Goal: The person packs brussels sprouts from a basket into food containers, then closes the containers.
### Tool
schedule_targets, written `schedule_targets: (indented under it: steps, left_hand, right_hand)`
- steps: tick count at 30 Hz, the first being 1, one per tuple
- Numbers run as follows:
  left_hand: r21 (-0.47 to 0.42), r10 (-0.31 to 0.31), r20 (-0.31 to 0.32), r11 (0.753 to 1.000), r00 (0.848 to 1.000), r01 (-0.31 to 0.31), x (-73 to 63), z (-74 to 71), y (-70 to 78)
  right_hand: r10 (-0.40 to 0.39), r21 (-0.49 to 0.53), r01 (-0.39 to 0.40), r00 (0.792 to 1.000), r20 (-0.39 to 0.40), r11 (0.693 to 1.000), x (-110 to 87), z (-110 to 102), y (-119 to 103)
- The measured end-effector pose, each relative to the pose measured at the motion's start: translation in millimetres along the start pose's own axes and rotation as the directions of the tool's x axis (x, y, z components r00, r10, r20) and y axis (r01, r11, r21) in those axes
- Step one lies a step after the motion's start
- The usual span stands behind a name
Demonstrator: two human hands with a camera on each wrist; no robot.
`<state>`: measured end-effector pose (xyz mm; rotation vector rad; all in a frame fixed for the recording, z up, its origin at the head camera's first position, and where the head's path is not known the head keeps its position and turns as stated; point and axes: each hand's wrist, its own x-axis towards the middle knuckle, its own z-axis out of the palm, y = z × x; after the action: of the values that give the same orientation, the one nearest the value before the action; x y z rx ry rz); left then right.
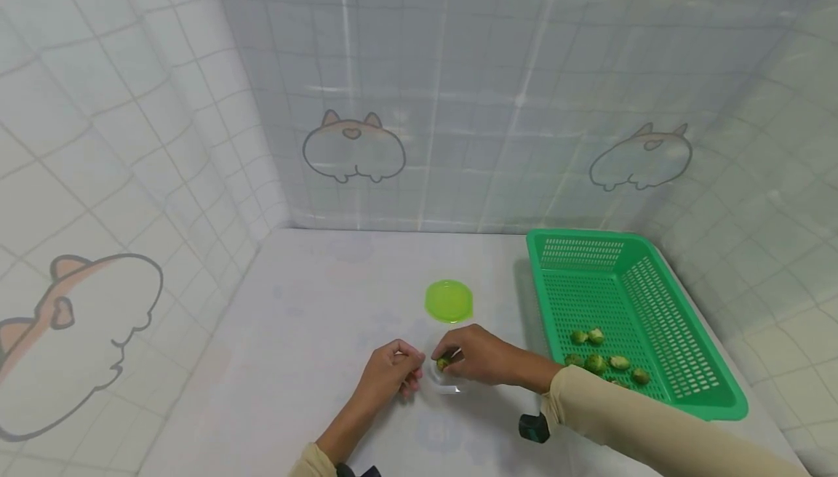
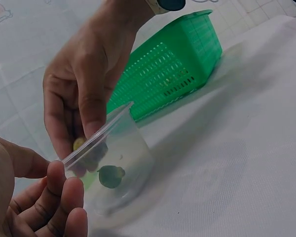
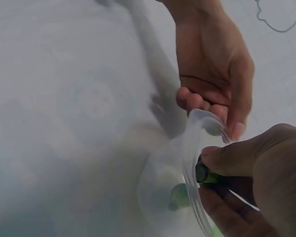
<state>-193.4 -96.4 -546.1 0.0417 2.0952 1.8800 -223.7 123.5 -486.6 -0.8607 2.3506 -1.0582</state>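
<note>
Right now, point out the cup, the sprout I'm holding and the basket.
Cup (image 2: 136,150): left wrist view, on its side wall.
Held sprout (image 3: 202,173): right wrist view, on its dark side.
Basket (image 1: 631,323): head view, on its bare floor.

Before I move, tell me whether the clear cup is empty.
Not empty: the left wrist view shows one sprout through the wall of the clear cup, while the right hand holds another sprout at its mouth.

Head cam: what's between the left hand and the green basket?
The clear cup, then the right hand pinching a Brussels sprout at the cup's mouth; shows in the head view.
</note>
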Motion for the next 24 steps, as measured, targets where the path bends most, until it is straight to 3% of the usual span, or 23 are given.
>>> schedule_targets:
  steps: [5, 11, 24]
  left_hand:
    - [-0.017, -0.010, 0.004, 1.000, 1.000, 0.010, 0.5, 0.2, 0.9]
    - [-0.018, -0.014, 0.005, 1.000, 1.000, 0.014, -1.0, -0.5, 2.5]
    - [-0.034, -0.007, 0.001, 0.999, 1.000, 0.007, -3.5, 0.2, 5.4]
  right_hand:
    - [0.022, -0.046, -0.021, 0.999, 0.029, 0.999, 3.2, 8, 1]
    - [-0.016, -0.128, 0.021, 0.999, 0.045, 0.991, 6.1, 13, 1]
    - [-0.009, -0.112, 0.013, 0.999, 0.042, 0.994, 6.8, 14, 2]
